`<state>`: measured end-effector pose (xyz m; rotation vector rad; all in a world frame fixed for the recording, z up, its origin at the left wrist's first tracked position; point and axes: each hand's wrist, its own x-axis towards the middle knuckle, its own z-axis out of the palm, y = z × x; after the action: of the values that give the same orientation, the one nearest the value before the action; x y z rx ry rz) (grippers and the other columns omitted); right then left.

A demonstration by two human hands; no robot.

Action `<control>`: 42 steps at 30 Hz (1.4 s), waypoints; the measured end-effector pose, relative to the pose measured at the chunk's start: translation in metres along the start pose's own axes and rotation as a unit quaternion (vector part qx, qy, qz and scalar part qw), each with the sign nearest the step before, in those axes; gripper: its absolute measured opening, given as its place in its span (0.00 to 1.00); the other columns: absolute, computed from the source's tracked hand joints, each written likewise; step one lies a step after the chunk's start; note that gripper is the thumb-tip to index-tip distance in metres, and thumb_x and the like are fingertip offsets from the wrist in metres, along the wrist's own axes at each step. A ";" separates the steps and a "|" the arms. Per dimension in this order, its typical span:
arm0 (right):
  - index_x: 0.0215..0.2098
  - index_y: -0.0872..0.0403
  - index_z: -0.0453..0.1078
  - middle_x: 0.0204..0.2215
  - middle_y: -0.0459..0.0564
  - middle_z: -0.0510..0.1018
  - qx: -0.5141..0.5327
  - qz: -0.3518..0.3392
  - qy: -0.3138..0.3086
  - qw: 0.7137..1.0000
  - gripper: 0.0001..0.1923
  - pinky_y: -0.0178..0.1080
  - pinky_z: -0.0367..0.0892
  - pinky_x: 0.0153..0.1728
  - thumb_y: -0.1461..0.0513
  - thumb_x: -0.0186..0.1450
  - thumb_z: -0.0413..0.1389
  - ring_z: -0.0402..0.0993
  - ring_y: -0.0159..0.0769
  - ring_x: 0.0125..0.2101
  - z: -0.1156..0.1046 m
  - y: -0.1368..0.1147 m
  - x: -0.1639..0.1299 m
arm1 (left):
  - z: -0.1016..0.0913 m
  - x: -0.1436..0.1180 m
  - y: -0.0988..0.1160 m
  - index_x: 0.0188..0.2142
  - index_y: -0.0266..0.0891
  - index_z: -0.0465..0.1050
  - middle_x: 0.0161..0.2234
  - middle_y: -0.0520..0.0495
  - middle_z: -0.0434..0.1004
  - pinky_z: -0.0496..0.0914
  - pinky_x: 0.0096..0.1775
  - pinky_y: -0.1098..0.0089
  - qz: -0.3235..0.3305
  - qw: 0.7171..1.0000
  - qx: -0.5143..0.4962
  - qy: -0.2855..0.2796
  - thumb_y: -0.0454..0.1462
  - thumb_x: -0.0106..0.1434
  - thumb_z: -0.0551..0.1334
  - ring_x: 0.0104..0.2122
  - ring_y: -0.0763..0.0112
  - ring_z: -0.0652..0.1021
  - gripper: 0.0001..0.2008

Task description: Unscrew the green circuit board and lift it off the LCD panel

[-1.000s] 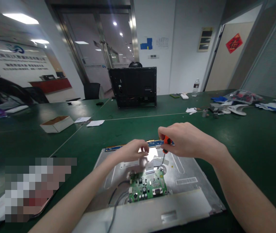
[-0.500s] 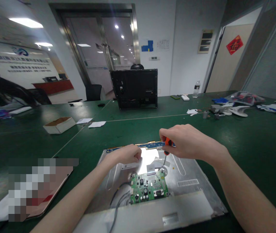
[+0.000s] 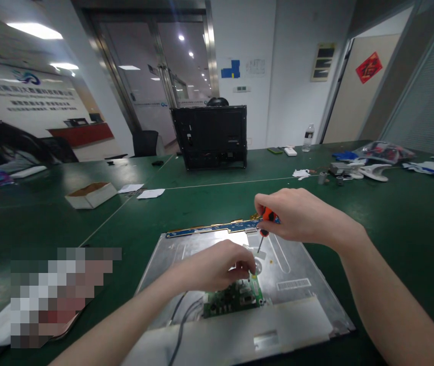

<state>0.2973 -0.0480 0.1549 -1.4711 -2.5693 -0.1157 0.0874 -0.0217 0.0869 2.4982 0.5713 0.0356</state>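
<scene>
green mat-covered table fills the room's middle, seams in thin pale lines; office w/ white walls, glass doors behind, ceiling lights. left wall has a big white sign w/ a blue logo and rows of characters, too small to read. red diamond paper w/ a gold character hangs on the door at right; blue tape squares and a small notice on the back wall, text unreadable. bare metal back of a flat panel lies flat on the table just in front of the person, blue strip board along its far edge, white barcode label at right, print too small to read. green circuit board sits on the panel near its front edge, grey cables running off its left. left hand is over the board's far edge, fingertips pinched together at its top right corner; what they pinch, can't tell. right hand is closed around an orange-handled screwdriver, tip pointing down, just above the panel by the left fingertips. farther off: black monitor shell upright, cardboard box, water bottle.
</scene>
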 end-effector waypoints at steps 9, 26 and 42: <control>0.36 0.51 0.66 0.29 0.45 0.77 0.007 -0.011 0.003 1.000 0.06 0.35 0.50 0.24 0.60 0.62 0.58 0.70 0.34 0.28 -0.003 -0.002 -0.002 | 0.045 -0.009 0.014 0.32 0.40 0.75 0.31 0.52 0.78 0.64 0.37 0.69 -0.030 0.997 0.028 0.065 0.29 0.60 0.64 0.33 0.68 0.76 0.04; 0.36 0.52 0.67 0.29 0.45 0.77 0.020 -0.022 0.015 0.999 0.05 0.35 0.50 0.24 0.61 0.62 0.58 0.70 0.33 0.27 -0.005 -0.002 -0.005 | 0.109 -0.002 0.012 0.31 0.41 0.74 0.33 0.53 0.76 0.60 0.44 0.59 -0.089 0.955 0.142 0.246 0.30 0.57 0.69 0.37 0.64 0.73 0.07; 0.37 0.51 0.66 0.28 0.44 0.77 0.040 -0.043 0.008 0.998 0.07 0.34 0.51 0.25 0.59 0.62 0.58 0.68 0.33 0.26 -0.009 -0.002 -0.016 | 0.117 -0.007 0.012 0.35 0.41 0.70 0.36 0.50 0.74 0.61 0.48 0.56 -0.067 0.948 0.158 0.266 0.30 0.57 0.65 0.38 0.61 0.72 0.07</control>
<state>0.3049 -0.0638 0.1612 -1.3264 -2.5942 -0.0350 0.1027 -0.0954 -0.0040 2.7533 1.0347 0.6288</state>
